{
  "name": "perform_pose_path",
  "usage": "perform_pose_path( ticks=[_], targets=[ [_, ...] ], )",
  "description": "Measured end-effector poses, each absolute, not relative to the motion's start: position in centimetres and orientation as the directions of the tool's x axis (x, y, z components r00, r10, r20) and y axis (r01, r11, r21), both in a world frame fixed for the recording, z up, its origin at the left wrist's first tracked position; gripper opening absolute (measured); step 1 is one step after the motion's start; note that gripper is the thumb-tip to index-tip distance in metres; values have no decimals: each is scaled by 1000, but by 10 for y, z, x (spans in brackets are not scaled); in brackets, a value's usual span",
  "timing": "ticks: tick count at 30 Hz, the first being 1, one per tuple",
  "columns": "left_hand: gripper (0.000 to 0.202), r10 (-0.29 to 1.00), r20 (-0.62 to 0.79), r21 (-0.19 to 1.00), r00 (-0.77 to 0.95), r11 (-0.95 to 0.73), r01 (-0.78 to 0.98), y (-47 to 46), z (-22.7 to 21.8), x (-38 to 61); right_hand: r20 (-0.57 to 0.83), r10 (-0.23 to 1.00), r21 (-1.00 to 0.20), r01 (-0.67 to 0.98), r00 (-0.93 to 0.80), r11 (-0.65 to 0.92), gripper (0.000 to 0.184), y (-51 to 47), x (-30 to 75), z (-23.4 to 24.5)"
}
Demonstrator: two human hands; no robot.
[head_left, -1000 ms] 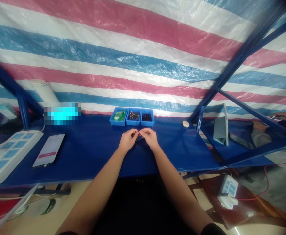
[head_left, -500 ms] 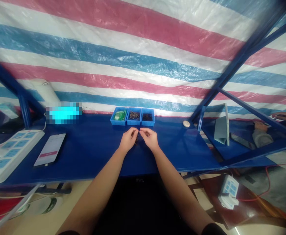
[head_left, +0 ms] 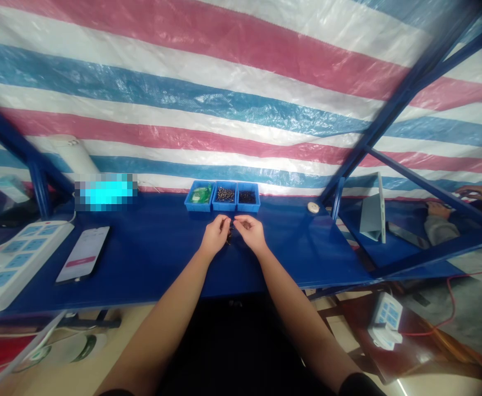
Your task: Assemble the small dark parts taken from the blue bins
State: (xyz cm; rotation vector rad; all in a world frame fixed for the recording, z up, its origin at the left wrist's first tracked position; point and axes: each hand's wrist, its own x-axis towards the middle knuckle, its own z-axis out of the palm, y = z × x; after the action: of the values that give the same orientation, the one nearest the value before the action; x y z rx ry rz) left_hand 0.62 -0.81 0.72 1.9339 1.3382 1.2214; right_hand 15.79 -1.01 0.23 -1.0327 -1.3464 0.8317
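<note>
My left hand and my right hand are close together, fingertips almost meeting just in front of three small blue bins. Both have their fingers curled into a pinch; whatever they hold is too small to make out. Between the hands, some small dark and brassy pieces show near the left fingers. The left bin contains a green plastic bag. Many small metallic pieces fill the middle bin, and dark little pieces lie in the right bin.
On the blue table lie a phone, a white power strip and a small round pale object. Blue frame bars rise at the right. Beyond them are a tablet on a stand and another person's hand.
My fingertips have shifted very slightly and the view has moved a little. Both hands stay together in front of the bins.
</note>
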Motion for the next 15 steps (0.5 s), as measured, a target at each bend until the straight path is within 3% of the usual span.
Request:
perform_pose_path(
  ticks=[15],
  targets=[
    [24, 910, 400, 824, 106, -408, 393, -11, 13, 7, 393, 916, -914, 143, 77, 380, 24, -12, 159, 5]
  ],
)
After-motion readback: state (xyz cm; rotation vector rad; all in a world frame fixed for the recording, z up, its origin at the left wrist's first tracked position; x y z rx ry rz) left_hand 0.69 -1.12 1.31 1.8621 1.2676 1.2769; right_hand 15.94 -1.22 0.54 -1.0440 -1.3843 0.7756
